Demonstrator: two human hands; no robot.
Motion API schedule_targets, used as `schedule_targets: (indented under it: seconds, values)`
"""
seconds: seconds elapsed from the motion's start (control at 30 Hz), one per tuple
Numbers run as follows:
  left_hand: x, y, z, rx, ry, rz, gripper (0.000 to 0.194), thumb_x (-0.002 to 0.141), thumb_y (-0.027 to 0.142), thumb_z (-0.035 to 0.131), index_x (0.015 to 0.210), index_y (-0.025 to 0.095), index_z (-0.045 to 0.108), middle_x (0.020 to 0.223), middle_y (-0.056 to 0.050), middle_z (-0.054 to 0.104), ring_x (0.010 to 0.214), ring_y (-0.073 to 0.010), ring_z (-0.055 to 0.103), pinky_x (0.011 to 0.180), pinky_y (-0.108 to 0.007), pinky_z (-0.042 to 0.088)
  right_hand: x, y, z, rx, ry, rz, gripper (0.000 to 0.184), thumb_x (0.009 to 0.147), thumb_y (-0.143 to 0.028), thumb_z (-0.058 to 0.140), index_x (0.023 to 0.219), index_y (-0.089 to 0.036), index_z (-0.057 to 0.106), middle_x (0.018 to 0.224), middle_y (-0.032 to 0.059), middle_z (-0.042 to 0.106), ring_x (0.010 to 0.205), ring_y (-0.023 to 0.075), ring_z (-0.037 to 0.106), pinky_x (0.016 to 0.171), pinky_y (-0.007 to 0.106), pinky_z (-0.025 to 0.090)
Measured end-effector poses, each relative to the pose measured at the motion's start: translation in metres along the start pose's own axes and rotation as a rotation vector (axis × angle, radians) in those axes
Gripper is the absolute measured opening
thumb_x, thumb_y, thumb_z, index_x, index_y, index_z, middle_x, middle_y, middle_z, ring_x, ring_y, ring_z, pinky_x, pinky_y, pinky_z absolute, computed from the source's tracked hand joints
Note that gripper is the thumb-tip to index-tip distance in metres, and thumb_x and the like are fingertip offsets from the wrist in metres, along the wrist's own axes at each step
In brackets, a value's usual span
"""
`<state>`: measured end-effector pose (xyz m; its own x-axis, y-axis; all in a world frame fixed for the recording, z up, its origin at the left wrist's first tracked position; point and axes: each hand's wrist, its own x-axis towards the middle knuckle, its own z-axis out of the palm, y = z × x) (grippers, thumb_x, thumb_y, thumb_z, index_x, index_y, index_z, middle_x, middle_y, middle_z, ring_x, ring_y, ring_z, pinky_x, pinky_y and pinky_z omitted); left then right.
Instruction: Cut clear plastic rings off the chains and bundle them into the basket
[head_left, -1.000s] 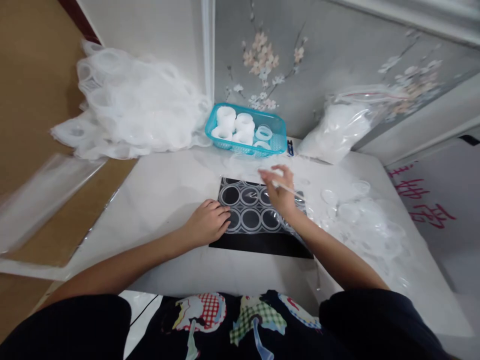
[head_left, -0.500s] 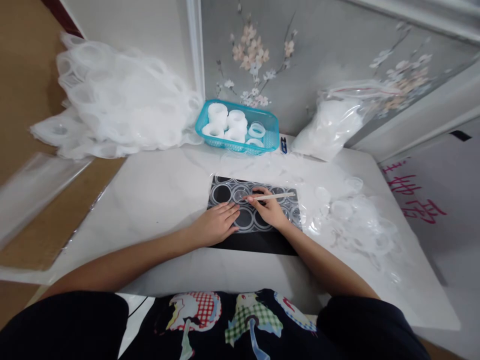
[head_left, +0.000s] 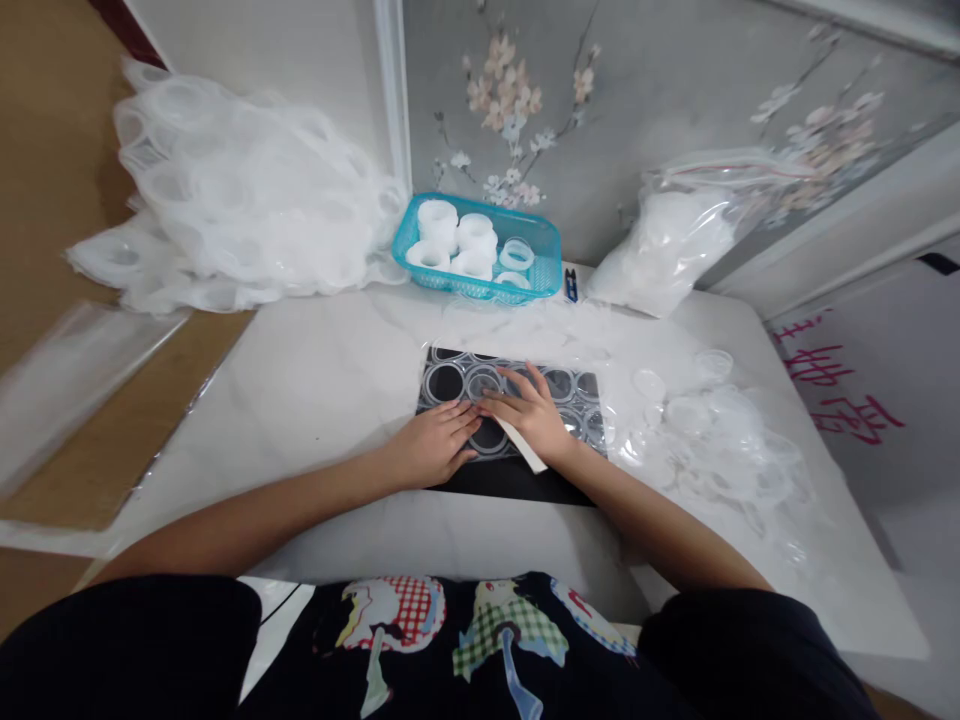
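Observation:
A black sheet [head_left: 517, 480] printed with rows of pale rings lies on the white table [head_left: 337, 370] in front of me. My left hand [head_left: 431, 448] rests flat on its near left part, fingers stretched over a ring. My right hand [head_left: 529, 415] lies beside it on the rings, fingers pressed down, holding a thin pale stick [head_left: 523, 446] that slants toward me under the palm. The two hands nearly touch.
A turquoise basket [head_left: 551, 270] with white rings stands at the back. A big heap of clear plastic [head_left: 225, 210] fills the back left, a full plastic bag [head_left: 667, 250] the back right. Loose clear round pieces [head_left: 712, 430] are scattered right of the sheet.
My right hand came down from above the sheet onto the rings and turned the stick from pointing right to slanting toward me. My left hand edged slightly right on the sheet.

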<state>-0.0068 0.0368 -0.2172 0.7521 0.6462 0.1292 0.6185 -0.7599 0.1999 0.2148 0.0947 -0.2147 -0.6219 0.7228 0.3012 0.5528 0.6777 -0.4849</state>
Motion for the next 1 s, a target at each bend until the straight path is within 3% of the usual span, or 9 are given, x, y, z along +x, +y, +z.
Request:
schedule_targets:
  seconds: [0.03,0.1,0.17,0.2,0.23,0.3,0.4,0.63,1.0]
  values:
    - [0.0,-0.001,-0.002,-0.003,-0.008,-0.001,0.047,0.098,0.034,0.044,0.13,0.001,0.054,0.139,-0.02,0.051,0.132,-0.03,0.047,0.113,-0.045,0.035,0.007,0.005,-0.006,-0.02,0.053,0.019,0.02,0.093,-0.025,0.055,0.099,-0.034,0.072,0.105,0.0013,0.073,0.129,0.0296,0.047,0.117,0.061,0.013]
    - [0.003,-0.002,-0.009,-0.01,-0.025,0.002,0.045,0.096,0.033,0.05,0.128,0.003,0.057,0.138,-0.019,0.053,0.13,-0.0292,0.049,0.112,-0.043,0.036,0.019,0.02,-0.021,-0.043,0.312,0.159,0.024,0.096,-0.027,0.048,0.1,-0.029,0.072,0.103,0.0048,0.071,0.124,0.0299,0.05,0.115,0.063,0.017]
    - [0.009,-0.003,-0.018,-0.016,-0.037,0.007,0.04,0.093,0.034,0.055,0.121,0.005,0.063,0.131,-0.018,0.06,0.125,-0.0284,0.054,0.11,-0.043,0.038,0.019,0.034,-0.035,-0.049,0.622,0.347,0.033,0.098,-0.034,0.041,0.101,-0.022,0.072,0.107,0.0103,0.067,0.121,0.0308,0.05,0.11,0.062,0.028]
    - [0.014,-0.003,-0.023,-0.017,-0.038,0.001,0.036,0.093,0.034,0.056,0.115,0.008,0.066,0.125,-0.016,0.064,0.119,-0.0275,0.058,0.109,-0.044,0.039,0.014,0.038,-0.04,-0.039,0.675,0.387,0.035,0.097,-0.038,0.042,0.099,-0.021,0.072,0.108,0.0118,0.066,0.119,0.0311,0.051,0.107,0.06,0.033]
    - [0.02,-0.002,-0.027,-0.016,-0.029,-0.002,0.033,0.093,0.035,0.055,0.109,0.01,0.069,0.119,-0.014,0.068,0.113,-0.0263,0.063,0.107,-0.044,0.04,0.006,0.04,-0.042,-0.011,0.651,0.398,0.035,0.096,-0.042,0.045,0.097,-0.021,0.073,0.107,0.0122,0.066,0.117,0.0311,0.052,0.104,0.058,0.037]
    - [0.034,0.003,-0.03,-0.005,0.014,0.01,0.03,0.095,0.034,0.052,0.103,0.012,0.07,0.111,-0.011,0.072,0.104,-0.024,0.066,0.105,-0.044,0.042,-0.014,0.039,-0.039,0.1,0.463,0.376,0.033,0.092,-0.047,0.052,0.091,-0.024,0.074,0.1,0.0107,0.07,0.112,0.0302,0.055,0.099,0.054,0.043]
    - [0.056,0.013,-0.021,0.058,0.057,0.083,0.031,0.096,0.032,0.049,0.11,0.011,0.067,0.119,-0.012,0.068,0.112,-0.025,0.063,0.105,-0.041,0.042,-0.038,0.032,-0.026,0.307,0.286,0.384,0.034,0.092,-0.05,0.05,0.092,-0.026,0.075,0.096,0.0083,0.074,0.113,0.0284,0.057,0.1,0.049,0.045]
    - [0.068,0.016,0.006,0.148,0.044,0.066,0.039,0.097,0.034,0.047,0.12,0.006,0.062,0.128,-0.018,0.062,0.12,-0.0263,0.058,0.107,-0.041,0.041,-0.037,0.032,-0.018,0.286,0.182,0.369,0.03,0.093,-0.045,0.051,0.096,-0.028,0.076,0.102,0.0052,0.075,0.124,0.0292,0.053,0.115,0.056,0.02]
    - [0.062,0.015,0.01,0.161,0.078,0.069,0.042,0.1,0.035,0.04,0.119,0.006,0.064,0.128,-0.018,0.062,0.12,-0.0258,0.058,0.107,-0.039,0.042,-0.037,0.038,-0.012,0.2,0.178,0.346,0.027,0.093,-0.042,0.053,0.102,-0.03,0.075,0.109,0.005,0.073,0.124,0.0298,0.054,0.113,0.057,0.026]
